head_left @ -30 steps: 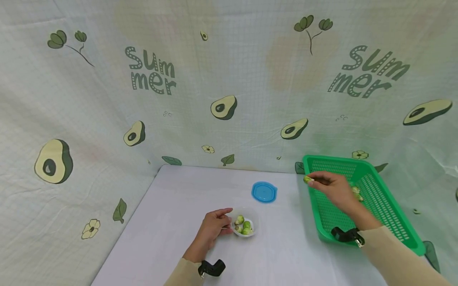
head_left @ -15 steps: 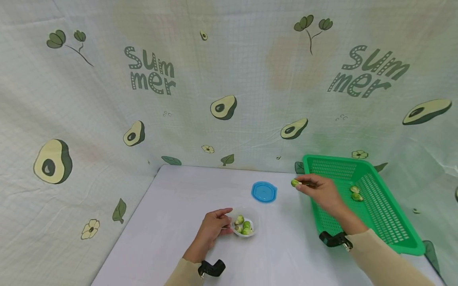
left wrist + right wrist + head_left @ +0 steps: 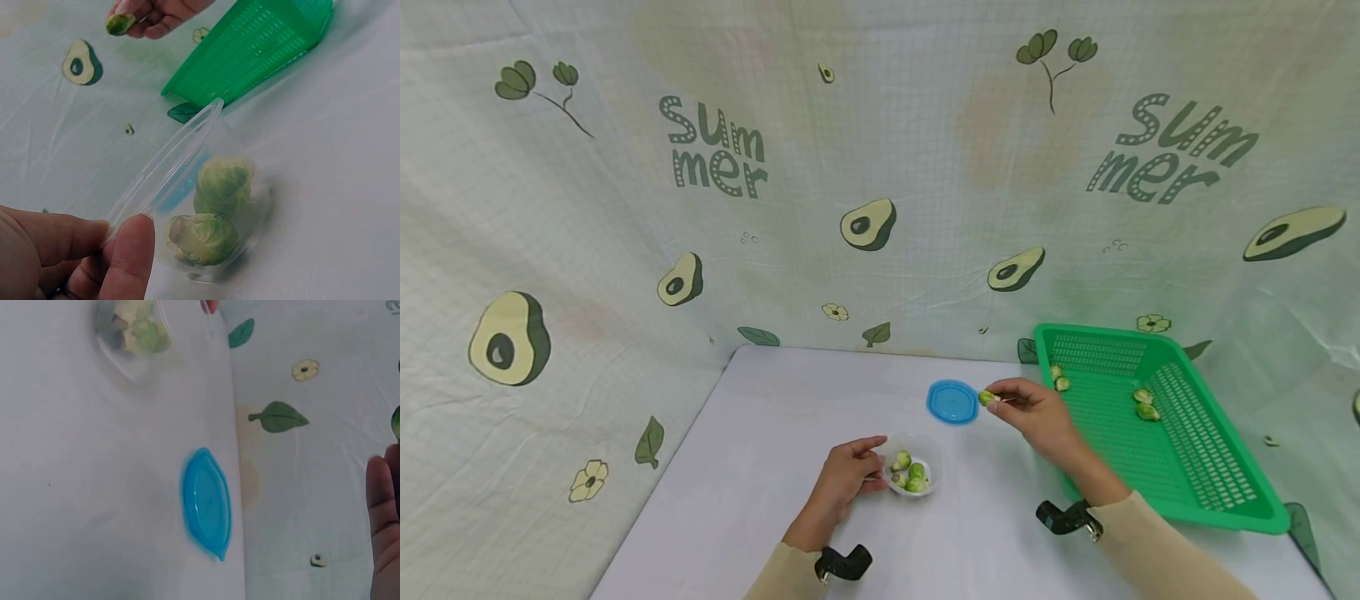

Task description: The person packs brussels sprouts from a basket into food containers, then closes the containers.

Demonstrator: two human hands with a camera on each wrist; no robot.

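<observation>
Sleeves (image 3: 786, 575) of beige are seen nearest, with a small black device (image 3: 847, 563) worn at each wrist. Beyond them, the clear bowl (image 3: 934, 458) is held by the left hand (image 3: 842, 475), its rim pinched at the left side between thumb and fingers. Several green Brussels sprouts (image 3: 917, 473) are contained in the bowl, which is set on the white desk (image 3: 820, 392). A little farther off, one single sprout (image 3: 987, 398) is pinched between the thumb and fingers of the right hand (image 3: 1037, 412); these are closed down to the sprout's width. It is held up above the desk, seen from the head view at the right edge of the blue lid (image 3: 952, 402), which is laid flat behind the bowl. At the right, the green basket (image 3: 1157, 475) is placed, with two sprouts (image 3: 1146, 404) grouped towards its right wall and two more (image 3: 1059, 378) by its left wall. Farthest back, a pale cloth (image 3: 820, 150) is hung, printed with avocados, leaves and "summer".
</observation>
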